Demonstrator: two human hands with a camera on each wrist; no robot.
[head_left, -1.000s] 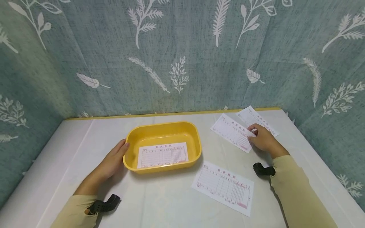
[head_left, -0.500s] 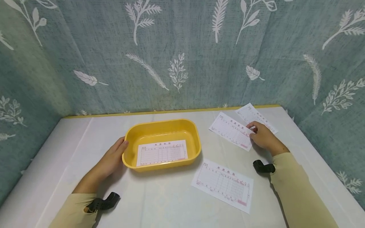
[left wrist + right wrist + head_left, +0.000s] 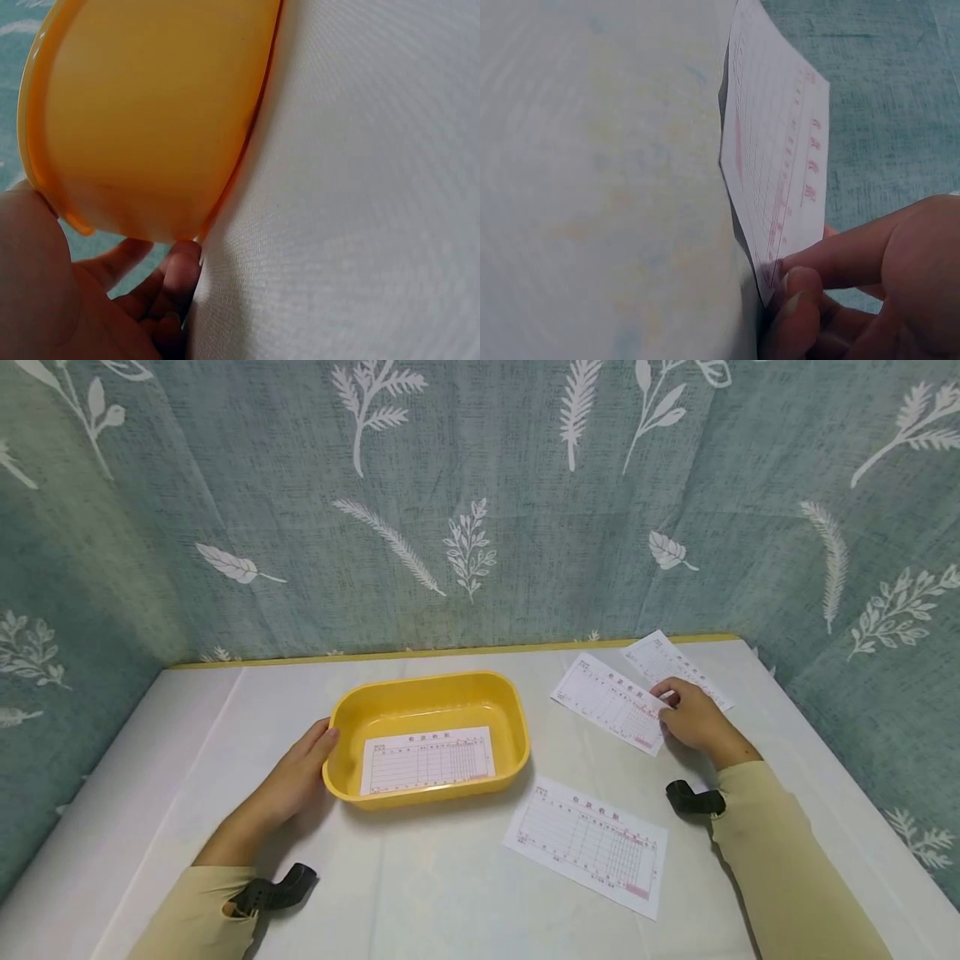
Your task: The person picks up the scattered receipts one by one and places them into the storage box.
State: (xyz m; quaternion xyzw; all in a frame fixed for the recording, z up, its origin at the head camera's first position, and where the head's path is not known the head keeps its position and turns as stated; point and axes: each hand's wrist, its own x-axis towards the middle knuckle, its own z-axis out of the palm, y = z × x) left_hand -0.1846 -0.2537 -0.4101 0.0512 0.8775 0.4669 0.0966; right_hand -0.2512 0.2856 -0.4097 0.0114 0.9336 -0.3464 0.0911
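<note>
My left hand [image 3: 298, 775] holds the left end of a yellow plastic tray [image 3: 427, 692]. In the left wrist view the thumb lies at the rim and the other fingertips press on the outer wall lower down. Inside the tray lies a printed receipt slip [image 3: 427, 762]. At the back right my right hand [image 3: 697, 720] pinches the right end of another receipt slip [image 3: 609, 702]. The right wrist view shows this slip [image 3: 780, 135] tilted, its near corner between thumb and fingers. Behind that hand is a third slip [image 3: 667, 658], partly covered.
One more receipt slip [image 3: 588, 845] lies on the white tabletop [image 3: 427, 893], right of the tray and toward the front. A patterned green cloth [image 3: 480, 527] hangs behind the table and along both sides. Black wrist cameras [image 3: 693, 799] sit on both wrists.
The view has shifted slightly. Both hands stay where they were, the left at the tray and the right at the same slip.
</note>
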